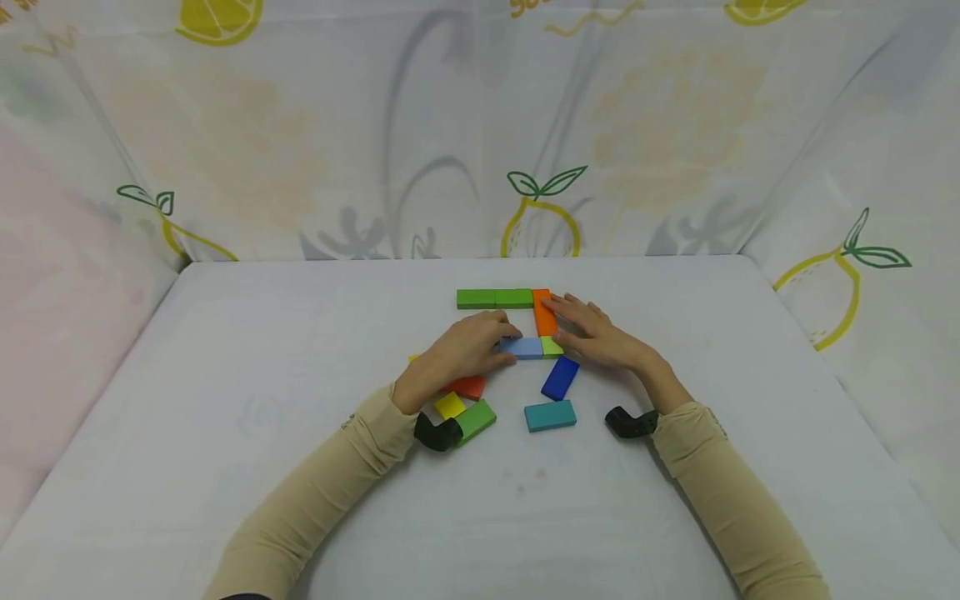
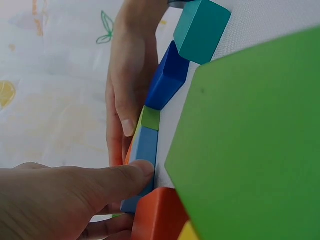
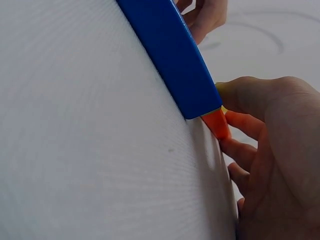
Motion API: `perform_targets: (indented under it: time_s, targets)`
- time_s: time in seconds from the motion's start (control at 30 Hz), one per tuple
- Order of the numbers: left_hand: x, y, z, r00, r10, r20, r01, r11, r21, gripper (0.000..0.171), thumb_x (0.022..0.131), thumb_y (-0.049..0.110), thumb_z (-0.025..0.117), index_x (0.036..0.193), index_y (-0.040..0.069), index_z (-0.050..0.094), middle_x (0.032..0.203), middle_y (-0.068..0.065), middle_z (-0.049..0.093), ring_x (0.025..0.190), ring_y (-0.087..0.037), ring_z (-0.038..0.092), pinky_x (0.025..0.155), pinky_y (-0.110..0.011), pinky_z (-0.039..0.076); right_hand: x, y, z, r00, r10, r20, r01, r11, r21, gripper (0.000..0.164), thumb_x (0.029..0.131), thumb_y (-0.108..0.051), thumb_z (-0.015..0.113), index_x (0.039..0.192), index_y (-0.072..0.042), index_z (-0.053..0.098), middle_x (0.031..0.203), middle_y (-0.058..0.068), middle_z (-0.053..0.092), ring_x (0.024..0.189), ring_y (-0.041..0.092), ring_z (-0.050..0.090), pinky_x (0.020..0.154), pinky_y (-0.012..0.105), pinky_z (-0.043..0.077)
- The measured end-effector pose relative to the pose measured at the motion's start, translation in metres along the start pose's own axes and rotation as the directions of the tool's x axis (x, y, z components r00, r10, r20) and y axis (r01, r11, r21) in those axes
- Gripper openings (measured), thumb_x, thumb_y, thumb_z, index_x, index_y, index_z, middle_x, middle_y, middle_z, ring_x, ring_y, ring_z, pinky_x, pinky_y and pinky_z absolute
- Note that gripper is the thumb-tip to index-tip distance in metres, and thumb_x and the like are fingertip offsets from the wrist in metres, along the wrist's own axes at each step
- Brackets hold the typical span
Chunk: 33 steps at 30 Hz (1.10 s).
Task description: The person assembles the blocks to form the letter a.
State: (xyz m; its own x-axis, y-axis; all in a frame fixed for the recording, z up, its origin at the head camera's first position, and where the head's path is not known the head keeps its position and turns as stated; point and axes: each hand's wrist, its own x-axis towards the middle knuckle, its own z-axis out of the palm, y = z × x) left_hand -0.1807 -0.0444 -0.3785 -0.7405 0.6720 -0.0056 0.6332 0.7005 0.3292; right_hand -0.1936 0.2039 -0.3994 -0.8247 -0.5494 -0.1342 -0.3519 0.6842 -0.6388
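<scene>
My left hand [image 1: 467,346] pinches a light blue block [image 1: 527,348], with its thumb on the near side and its fingers across the far side. The block's right end meets a small light green block [image 1: 552,347]. Beyond that, an upright-running orange block [image 1: 544,313] joins the row of two green blocks [image 1: 495,298]. My right hand [image 1: 600,335] lies along the right side, its fingers extended to the orange block and its thumb at the light green one. In the right wrist view, a dark blue block [image 3: 172,60] hides part of these two.
Nearer the body lie the dark blue block [image 1: 560,377] and a teal block [image 1: 551,416]. A red block [image 1: 468,387], a yellow block [image 1: 450,406] and a green block [image 1: 476,422] cluster by the left wrist. Black wrist-worn pieces [image 1: 632,422] hang close over the white table [image 1: 637,517].
</scene>
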Motion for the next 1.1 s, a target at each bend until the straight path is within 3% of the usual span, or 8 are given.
perform_targets:
  time_s: [0.47,0.73,1.1]
  targets:
    - [0.0010,-0.0018,0.0006,1.000,0.000,-0.010,-0.001,1.000,-0.017,0.036,0.086,0.027,0.069,0.118,0.009,0.066,0.107,-0.005,0.062,0.090,-0.015,0.056,0.083,-0.027,0.048,0.0006,-0.0003,-0.0011,1.000,0.008,0.006,-0.008,1.000,-0.002,0.059,0.099,-0.035,0.044,0.151,-0.020,0.021,0.160,0.009,0.012,0.148,0.029,-0.003,0.116,0.052,-0.009]
    - [0.0002,-0.0010,0.0000,1.000,-0.001,-0.007,0.001,1.000,-0.019,0.038,0.086,0.028,0.069,0.119,0.009,0.066,0.107,-0.006,0.062,0.083,-0.015,0.052,0.075,-0.025,0.045,0.0010,-0.0007,-0.0004,1.000,-0.004,0.004,0.004,1.000,0.000,0.058,0.100,-0.036,0.043,0.151,-0.019,0.022,0.159,0.009,0.013,0.148,0.029,-0.001,0.116,0.051,-0.008]
    - [-0.0003,-0.0011,0.0016,0.999,0.018,-0.036,-0.018,1.000,-0.015,0.036,0.086,0.025,0.070,0.117,0.006,0.066,0.105,-0.008,0.061,0.082,-0.016,0.051,0.075,-0.026,0.045,0.0019,0.0013,0.0006,1.000,-0.008,-0.002,0.008,1.000,-0.006,0.058,0.100,-0.037,0.043,0.151,-0.019,0.022,0.159,0.008,0.014,0.148,0.028,-0.001,0.116,0.052,-0.008]
